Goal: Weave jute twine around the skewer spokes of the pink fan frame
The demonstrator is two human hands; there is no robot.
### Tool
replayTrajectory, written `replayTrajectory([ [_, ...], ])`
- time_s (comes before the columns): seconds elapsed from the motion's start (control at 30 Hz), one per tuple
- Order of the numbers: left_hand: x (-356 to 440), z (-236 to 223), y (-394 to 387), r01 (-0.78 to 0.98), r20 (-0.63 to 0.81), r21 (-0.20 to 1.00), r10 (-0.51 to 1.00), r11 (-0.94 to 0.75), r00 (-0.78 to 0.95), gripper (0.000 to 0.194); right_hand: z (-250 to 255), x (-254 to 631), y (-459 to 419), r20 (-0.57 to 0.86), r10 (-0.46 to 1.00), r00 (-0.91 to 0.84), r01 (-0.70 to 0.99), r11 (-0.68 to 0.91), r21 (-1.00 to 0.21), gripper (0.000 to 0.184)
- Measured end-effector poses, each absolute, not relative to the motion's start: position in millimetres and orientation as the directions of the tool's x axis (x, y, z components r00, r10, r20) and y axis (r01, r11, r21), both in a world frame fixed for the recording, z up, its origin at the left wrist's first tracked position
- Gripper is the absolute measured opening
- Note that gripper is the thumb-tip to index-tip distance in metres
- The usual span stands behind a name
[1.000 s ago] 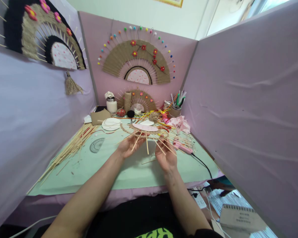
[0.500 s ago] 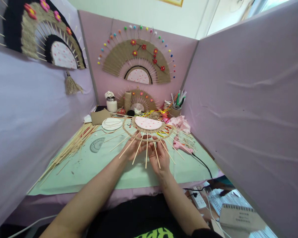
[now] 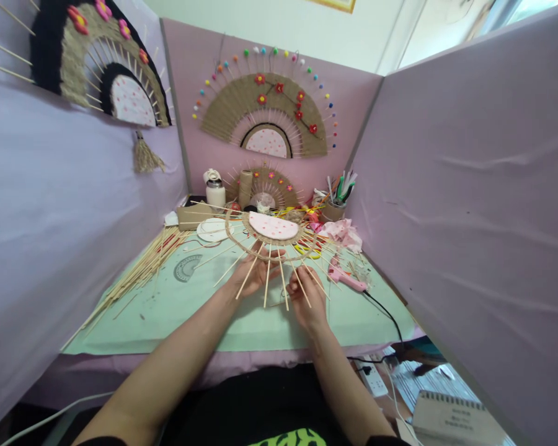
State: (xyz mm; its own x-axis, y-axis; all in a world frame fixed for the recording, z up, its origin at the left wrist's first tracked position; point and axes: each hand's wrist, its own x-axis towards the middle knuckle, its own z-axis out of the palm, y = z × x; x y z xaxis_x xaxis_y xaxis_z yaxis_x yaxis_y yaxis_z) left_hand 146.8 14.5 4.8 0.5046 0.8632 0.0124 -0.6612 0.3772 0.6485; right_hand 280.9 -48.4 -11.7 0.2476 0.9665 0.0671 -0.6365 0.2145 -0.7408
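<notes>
A half-round fan frame [image 3: 273,226] is held above the table, its white panel with pink dots facing up. Thin bamboo sticks [image 3: 266,279] radiate from it toward me, crossed by a curved band of twine [image 3: 242,246]. My left hand [image 3: 255,272] supports the frame from underneath, its fingers partly behind the sticks. Just right of it, my right hand [image 3: 309,300] is below the sticks with fingers curled together near the twine band. What lies between those fingertips is too small to make out.
Loose bamboo sticks [image 3: 134,272] and a protractor [image 3: 187,268] lie left. At right are a pink glue gun [image 3: 348,279] with a black cord, yellow-handled scissors [image 3: 307,250] and crumpled pink fabric [image 3: 341,234]. A twine spool [image 3: 245,189], jar [image 3: 216,195] and tool pot [image 3: 332,212] stand behind.
The frame first tipped up, showing more of its dotted face, then turned slightly. My right hand came toward the left hand, then drew back right with its fingers curled. The view swung slightly left.
</notes>
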Motion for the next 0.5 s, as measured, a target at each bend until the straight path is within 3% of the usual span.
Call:
replayTrajectory([
  [0.5, 145.9, 18.5, 12.8, -0.734, -0.049, 0.565, 0.903, 0.377, 0.426, 0.041, -12.2, 284.6, -54.6, 0.092, 0.968, 0.234, -0.498, 0.201, -0.844, 0.025],
])
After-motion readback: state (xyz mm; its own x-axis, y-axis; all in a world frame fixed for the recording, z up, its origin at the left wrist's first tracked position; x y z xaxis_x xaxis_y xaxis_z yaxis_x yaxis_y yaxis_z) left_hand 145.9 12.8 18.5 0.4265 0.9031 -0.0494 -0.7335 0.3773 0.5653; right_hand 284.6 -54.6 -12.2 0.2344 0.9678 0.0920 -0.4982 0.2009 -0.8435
